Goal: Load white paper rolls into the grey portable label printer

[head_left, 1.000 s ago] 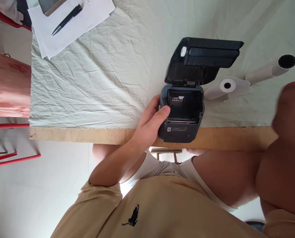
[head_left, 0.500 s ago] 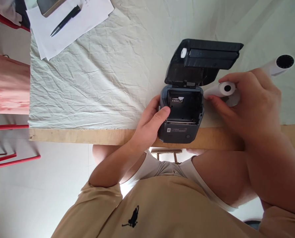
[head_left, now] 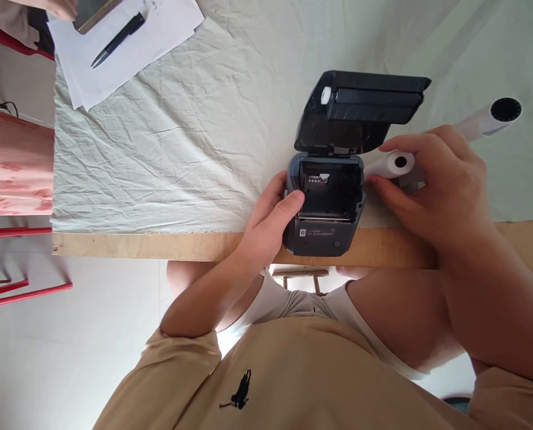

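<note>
A dark label printer (head_left: 322, 245) stands at the table's front edge with its lid (head_left: 374, 104) swung up, so the hollow black compartment shows. My left hand (head_left: 266, 227) grips the printer's left side, the thumb lying over the compartment's rim. Just right of the printer, my right hand (head_left: 450, 185) pinches a small white roll (head_left: 383, 166) with a dark hole in its end, between thumb and index finger. Its far end meets the printer's right side; I cannot tell if they touch. Part of another pale thing under the right palm is mostly hidden.
Beyond my right hand lies a larger white cylinder (head_left: 475, 124) with a black ridged end. At the upper left are paper sheets (head_left: 159, 36), a black pen (head_left: 118, 40), a dark flat object (head_left: 94, 13) and another person's hand (head_left: 60, 7). A wrinkled pale cloth (head_left: 172, 155) covers the table.
My right hand and the small white roll have shifted slightly left, toward the printer. The printer has moved slightly left too. Another person's hand has appeared at the upper left.
</note>
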{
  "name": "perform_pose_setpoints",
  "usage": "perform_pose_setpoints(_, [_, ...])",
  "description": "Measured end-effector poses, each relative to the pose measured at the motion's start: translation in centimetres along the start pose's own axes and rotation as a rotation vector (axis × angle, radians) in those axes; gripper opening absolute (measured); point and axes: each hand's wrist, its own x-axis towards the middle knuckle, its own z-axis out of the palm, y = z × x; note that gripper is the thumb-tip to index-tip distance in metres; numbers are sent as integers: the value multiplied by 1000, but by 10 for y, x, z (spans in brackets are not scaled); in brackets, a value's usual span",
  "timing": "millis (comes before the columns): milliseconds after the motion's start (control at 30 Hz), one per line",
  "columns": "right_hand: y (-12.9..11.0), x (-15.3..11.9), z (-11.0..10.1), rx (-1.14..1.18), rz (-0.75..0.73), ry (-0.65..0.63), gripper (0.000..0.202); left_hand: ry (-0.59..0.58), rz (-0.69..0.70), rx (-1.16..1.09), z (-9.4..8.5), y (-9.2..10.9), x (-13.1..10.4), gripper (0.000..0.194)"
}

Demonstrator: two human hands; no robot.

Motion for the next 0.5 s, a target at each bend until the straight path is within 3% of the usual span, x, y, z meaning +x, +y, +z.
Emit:
perform_pose_setpoints(133, [0,-2,-3,83,0,-28,62,-1,9,-10,0,1,0,65])
perform_pose_setpoints(300, [0,-2,0,78,6,-66,45,-3,-1,-8,0,0,1,65])
perform_pose_setpoints(367, [1,0,2,87,23,-19,41,-10,10,-17,-1,-1,2,62])
perform_pose_setpoints(500, [9,1,-3,193,-33,228,71,-15,34,-70,0,-2,2,55])
